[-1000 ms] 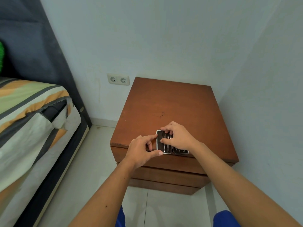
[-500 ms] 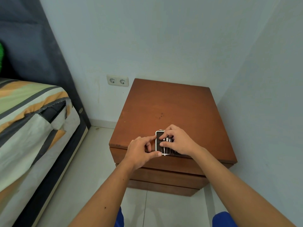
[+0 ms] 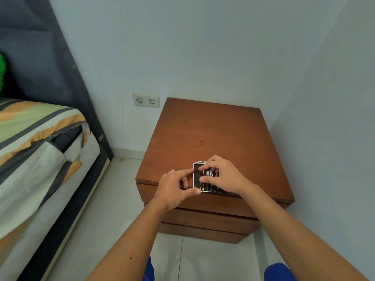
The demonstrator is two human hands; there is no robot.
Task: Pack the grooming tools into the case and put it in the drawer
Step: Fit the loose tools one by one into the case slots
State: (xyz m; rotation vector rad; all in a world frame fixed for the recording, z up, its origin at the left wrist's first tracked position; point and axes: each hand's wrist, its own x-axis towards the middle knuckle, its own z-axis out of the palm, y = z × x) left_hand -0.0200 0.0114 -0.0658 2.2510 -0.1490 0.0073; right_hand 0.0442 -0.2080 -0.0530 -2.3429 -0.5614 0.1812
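Both hands grip the open case (image 3: 197,175) (left (image 3: 174,187), right (image 3: 221,176)) on nightstand (image 3: 213,128)

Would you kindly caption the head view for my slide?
Both hands, left and right, work at an open grooming case on a wooden nightstand.

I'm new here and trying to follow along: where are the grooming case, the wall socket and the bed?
grooming case (image 3: 196,177): head view, its dark left panel.
wall socket (image 3: 146,100): head view, plate between its outlets.
bed (image 3: 30,126): head view, striped sheet.
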